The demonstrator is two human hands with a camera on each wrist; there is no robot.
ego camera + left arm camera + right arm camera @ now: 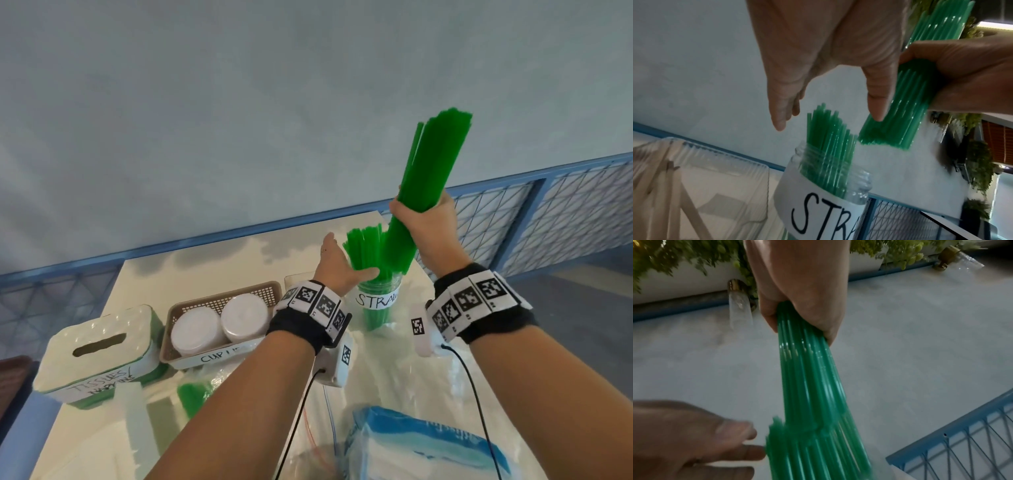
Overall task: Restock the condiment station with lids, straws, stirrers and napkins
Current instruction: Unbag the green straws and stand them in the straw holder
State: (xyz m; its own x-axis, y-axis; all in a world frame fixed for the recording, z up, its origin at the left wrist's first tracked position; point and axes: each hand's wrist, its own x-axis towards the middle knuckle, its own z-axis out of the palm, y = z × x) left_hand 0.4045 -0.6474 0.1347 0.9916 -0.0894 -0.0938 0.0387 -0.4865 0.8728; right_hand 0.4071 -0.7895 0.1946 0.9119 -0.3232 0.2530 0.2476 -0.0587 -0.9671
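Note:
My right hand (426, 219) grips a thick bundle of green straws (428, 171) around its middle, tilted, its lower end just above the clear jar labelled STRAWS (378, 301). The jar (818, 199) holds several green straws (828, 146) leaning to one side. My left hand (337, 265) is open beside the jar's mouth, thumb (878, 97) and fingers (780, 113) straight, spread around the standing straws. In the right wrist view the bundle (812, 386) runs down from my fist (797, 305) toward the jar's straws, with the left hand (694, 443) at the lower left.
A brown basket labelled for cup lids (191, 356) holds two stacks of white lids (219, 325). A tissues/napkins box (99, 353) stands at the left. A blue-and-white pack (424, 442) and clear plastic bags lie at the near edge. Blue mesh railing (548, 219) runs behind the table.

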